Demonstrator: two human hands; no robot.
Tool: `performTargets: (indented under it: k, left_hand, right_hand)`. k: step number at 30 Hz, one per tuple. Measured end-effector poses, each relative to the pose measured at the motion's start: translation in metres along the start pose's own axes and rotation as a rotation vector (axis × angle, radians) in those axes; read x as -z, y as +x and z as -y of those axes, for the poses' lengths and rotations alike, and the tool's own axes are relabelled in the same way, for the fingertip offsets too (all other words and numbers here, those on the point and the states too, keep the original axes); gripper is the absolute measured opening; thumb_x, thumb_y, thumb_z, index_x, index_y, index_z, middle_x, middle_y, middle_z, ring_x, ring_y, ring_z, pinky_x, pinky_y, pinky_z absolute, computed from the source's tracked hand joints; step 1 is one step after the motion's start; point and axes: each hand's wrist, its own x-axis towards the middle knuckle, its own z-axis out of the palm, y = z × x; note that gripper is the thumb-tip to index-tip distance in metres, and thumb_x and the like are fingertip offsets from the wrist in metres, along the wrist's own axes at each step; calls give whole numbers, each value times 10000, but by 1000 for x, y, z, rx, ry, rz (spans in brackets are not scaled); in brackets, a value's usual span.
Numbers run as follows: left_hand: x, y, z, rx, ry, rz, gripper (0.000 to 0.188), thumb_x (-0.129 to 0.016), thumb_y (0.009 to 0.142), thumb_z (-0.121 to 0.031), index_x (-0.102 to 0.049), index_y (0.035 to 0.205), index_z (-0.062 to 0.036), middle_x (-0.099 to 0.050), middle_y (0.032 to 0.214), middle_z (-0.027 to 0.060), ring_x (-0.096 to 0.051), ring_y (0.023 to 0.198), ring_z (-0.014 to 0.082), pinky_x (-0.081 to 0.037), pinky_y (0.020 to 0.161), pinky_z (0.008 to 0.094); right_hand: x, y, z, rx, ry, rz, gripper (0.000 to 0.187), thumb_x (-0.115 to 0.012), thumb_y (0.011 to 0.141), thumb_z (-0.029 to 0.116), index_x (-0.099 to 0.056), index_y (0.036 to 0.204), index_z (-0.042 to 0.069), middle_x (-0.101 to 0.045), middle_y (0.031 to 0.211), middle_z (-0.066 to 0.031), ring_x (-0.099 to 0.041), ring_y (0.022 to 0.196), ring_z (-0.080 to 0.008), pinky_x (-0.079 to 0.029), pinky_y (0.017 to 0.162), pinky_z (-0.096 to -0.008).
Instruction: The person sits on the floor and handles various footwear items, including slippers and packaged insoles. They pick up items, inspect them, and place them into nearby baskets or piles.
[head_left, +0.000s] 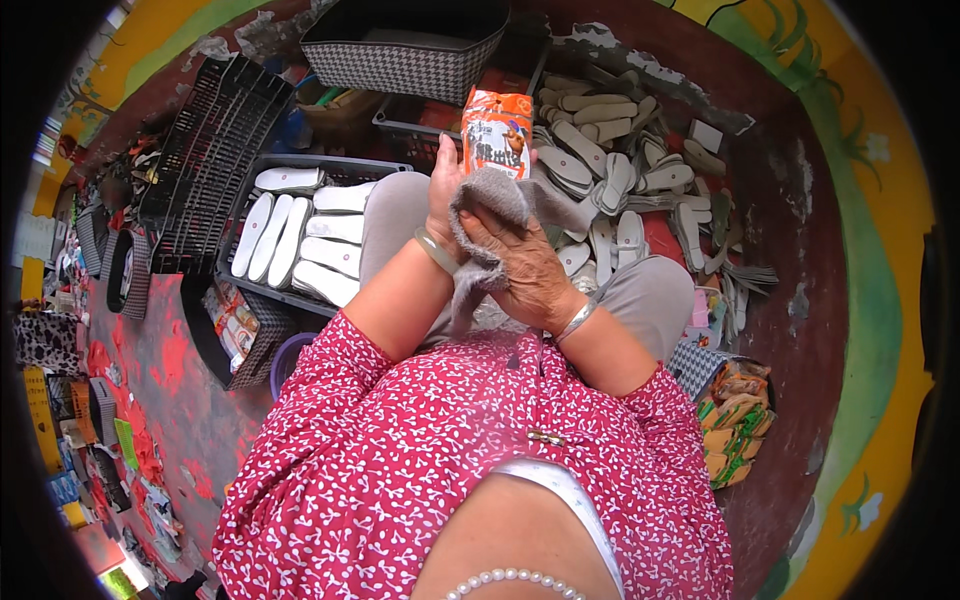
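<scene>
In front of my lap my left hand [446, 188] supports an orange and white packet [497, 135] from behind and along its left side. The packet stands upright, with its lower part covered. A grey cloth [497, 192] is bunched over that lower part and hangs down over my left wrist. My right hand [528, 268] is closed on the cloth and presses it against the packet, its fingertips partly hidden in the folds. Just left of my knee, white insoles [290, 235] lie in rows in a dark plastic crate [240, 200].
A loose heap of pale insoles [610, 165] lies beyond my right knee. A houndstooth basket [405, 60] stands at the far side, near a black crate [215, 150]. Packets fill a patterned box [245, 345] at left. Green and tan packages [735, 430] sit by my right elbow.
</scene>
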Motion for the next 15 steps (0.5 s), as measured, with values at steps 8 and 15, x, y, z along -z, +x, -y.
performTargets:
  k: [8,15]
  left_hand:
    - [-42,-22,32,124,-41,-82,682,-235,902,-598,-371,1324,-80,-439,1307,100,-432,1190,242,-322,1025,364]
    - [-7,-8,3,32,-12,20,757,-206,889,-620,-306,1353,-31,-417,1314,168,-413,1199,322,-328,1021,423]
  right_hand:
    - [26,33,-61,-172,24,-176,560,-599,775,269,-452,1294,121,-415,1349,-109,-380,1239,-285,-185,1057,-441]
    - [9,5,-9,-35,-19,-36,573,-574,792,275,-420,1317,102,-373,1370,-147,-318,1287,-298,-152,1080,-472]
